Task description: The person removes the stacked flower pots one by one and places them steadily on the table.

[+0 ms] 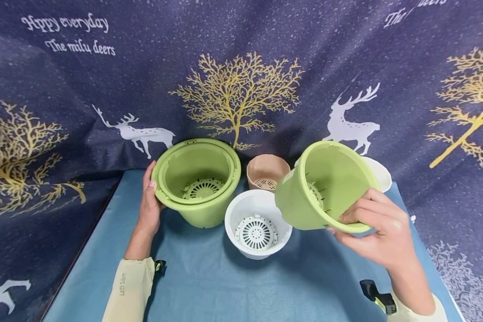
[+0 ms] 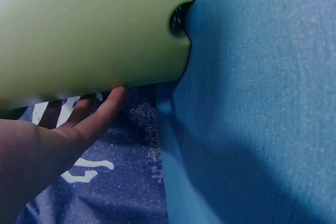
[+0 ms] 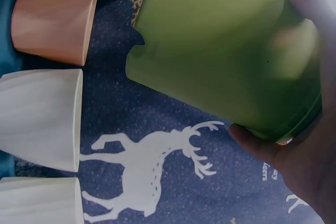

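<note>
At the left in the head view, my left hand (image 1: 150, 208) holds the side of a large light-green flowerpot (image 1: 203, 214) at its rim. A second green rim sits nested inside it, with a slotted base at the bottom. In the left wrist view, fingers (image 2: 102, 111) lie against the pot's outer wall; the thumb is out of frame there. On the right, my right hand (image 1: 382, 226) grips the rim of another green flowerpot (image 1: 302, 205), fingers inside and thumb outside. This pot is raised and tilted, its mouth toward the right.
A white slotted pot (image 1: 233, 223) stands between the green pots. Behind it is a peach-brown pot (image 1: 267, 163). Another white pot (image 1: 380, 174) is partly hidden behind the raised pot. Blue cloth (image 1: 221, 290) covers the table; a printed deer curtain (image 1: 145, 67) hangs behind.
</note>
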A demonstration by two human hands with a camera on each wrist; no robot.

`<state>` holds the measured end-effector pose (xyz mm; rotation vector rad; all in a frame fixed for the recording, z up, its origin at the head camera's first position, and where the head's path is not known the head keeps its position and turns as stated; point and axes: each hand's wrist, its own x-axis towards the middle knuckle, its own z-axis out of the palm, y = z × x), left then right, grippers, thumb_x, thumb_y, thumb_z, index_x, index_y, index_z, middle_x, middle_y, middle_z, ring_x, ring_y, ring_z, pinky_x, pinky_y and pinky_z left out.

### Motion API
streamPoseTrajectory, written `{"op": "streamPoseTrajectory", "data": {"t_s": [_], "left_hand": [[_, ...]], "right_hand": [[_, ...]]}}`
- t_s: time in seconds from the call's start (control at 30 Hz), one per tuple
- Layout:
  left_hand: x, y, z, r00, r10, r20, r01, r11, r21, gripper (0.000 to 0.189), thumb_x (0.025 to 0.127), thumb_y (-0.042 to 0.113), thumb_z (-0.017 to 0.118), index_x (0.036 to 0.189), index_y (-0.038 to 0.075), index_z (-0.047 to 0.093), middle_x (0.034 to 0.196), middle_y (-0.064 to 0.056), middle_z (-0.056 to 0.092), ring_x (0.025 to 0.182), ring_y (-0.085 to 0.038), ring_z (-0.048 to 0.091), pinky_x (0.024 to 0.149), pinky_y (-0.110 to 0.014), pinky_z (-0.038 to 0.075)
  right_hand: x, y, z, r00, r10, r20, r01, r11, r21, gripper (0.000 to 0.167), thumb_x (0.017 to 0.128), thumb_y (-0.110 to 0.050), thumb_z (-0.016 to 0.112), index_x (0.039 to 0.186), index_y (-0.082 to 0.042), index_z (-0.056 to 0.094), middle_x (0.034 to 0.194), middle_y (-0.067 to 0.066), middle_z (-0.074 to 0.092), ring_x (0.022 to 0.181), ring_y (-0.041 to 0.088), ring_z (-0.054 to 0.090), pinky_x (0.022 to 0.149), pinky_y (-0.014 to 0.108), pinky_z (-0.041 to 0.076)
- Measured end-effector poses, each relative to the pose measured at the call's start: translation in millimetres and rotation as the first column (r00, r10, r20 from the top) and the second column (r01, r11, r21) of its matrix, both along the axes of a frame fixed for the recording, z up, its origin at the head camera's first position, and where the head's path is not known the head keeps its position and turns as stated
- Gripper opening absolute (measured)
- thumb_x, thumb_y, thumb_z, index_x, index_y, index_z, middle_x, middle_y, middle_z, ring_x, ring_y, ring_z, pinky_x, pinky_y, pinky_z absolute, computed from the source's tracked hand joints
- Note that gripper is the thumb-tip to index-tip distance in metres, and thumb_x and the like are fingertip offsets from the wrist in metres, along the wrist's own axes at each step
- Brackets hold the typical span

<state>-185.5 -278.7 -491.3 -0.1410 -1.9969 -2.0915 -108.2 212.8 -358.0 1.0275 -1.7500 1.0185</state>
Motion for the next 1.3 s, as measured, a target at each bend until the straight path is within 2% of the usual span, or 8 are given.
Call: {"op": "streamPoseTrajectory", "data": {"t_s": [0.23, 0.53, 0.77, 0.97, 1.3], "left_hand": [[-0.6, -0.4, -1.6, 1.000, 0.004, -0.001, -0.004, 1.000, 0.010, 0.056, 0.115, 0.040, 0.027, 0.170, 0.033, 0.022, 0.156, -0.014, 0.044, 0.101, -0.022, 0.068, 0.068, -0.025, 0.060], [-1.7, 0.2, -0.6, 1.000, -0.002, -0.010, 0.003, 0.999, 0.042, 0.056, 0.115, 0.041, 0.030, 0.170, 0.032, 0.023, 0.160, -0.013, 0.041, 0.111, -0.024, 0.066, 0.072, -0.025, 0.060], [-3.1, 0.1, -1.8, 1.000, -0.011, -0.027, 0.012, 0.998, 0.054, 0.056, 0.115, 0.038, 0.029, 0.170, 0.030, 0.022, 0.160, -0.013, 0.041, 0.102, -0.023, 0.068, 0.067, -0.026, 0.060], [-3.5, -0.3, -0.9, 1.000, -0.016, -0.025, 0.017, 0.999, 0.051, 0.056, 0.115, 0.038, 0.029, 0.170, 0.030, 0.022, 0.162, -0.013, 0.039, 0.108, -0.024, 0.067, 0.071, -0.026, 0.060], [-2.4, 0.3, -2.3, 1.000, -0.013, -0.007, 0.013, 0.999, 0.044, 0.057, 0.115, 0.040, 0.029, 0.170, 0.031, 0.021, 0.161, -0.014, 0.041, 0.103, -0.022, 0.069, 0.068, -0.026, 0.060]], "right_hand": [[3.9, 6, -6.2, 1.000, -0.029, 0.005, 0.029, 1.000, 0.007, 0.039, 0.089, -0.032, 0.084, 0.060, -0.010, 0.070, 0.063, -0.005, 0.064, 0.065, 0.015, 0.046, 0.067, 0.018, 0.035], [10.0, 16, -15.5, 0.998, -0.039, 0.047, 0.040, 0.999, -0.002, 0.036, 0.086, -0.029, 0.087, 0.061, -0.010, 0.070, 0.064, -0.006, 0.065, 0.070, 0.014, 0.049, 0.073, 0.013, 0.038], [14.2, 22, -19.3, 0.995, -0.078, 0.066, 0.077, 0.997, 0.025, 0.039, 0.089, -0.034, 0.084, 0.062, -0.011, 0.070, 0.065, -0.006, 0.064, 0.071, 0.012, 0.050, 0.074, 0.011, 0.039], [16.2, 25, -23.8, 0.992, -0.104, 0.069, 0.101, 0.994, 0.045, 0.040, 0.090, -0.037, 0.083, 0.062, -0.012, 0.070, 0.065, -0.007, 0.064, 0.071, 0.011, 0.049, 0.075, 0.010, 0.038], [21.2, 31, -30.7, 0.985, -0.154, 0.084, 0.146, 0.985, 0.088, 0.042, 0.091, -0.042, 0.081, 0.062, -0.015, 0.069, 0.065, -0.010, 0.063, 0.071, 0.010, 0.048, 0.072, 0.010, 0.037]]}}
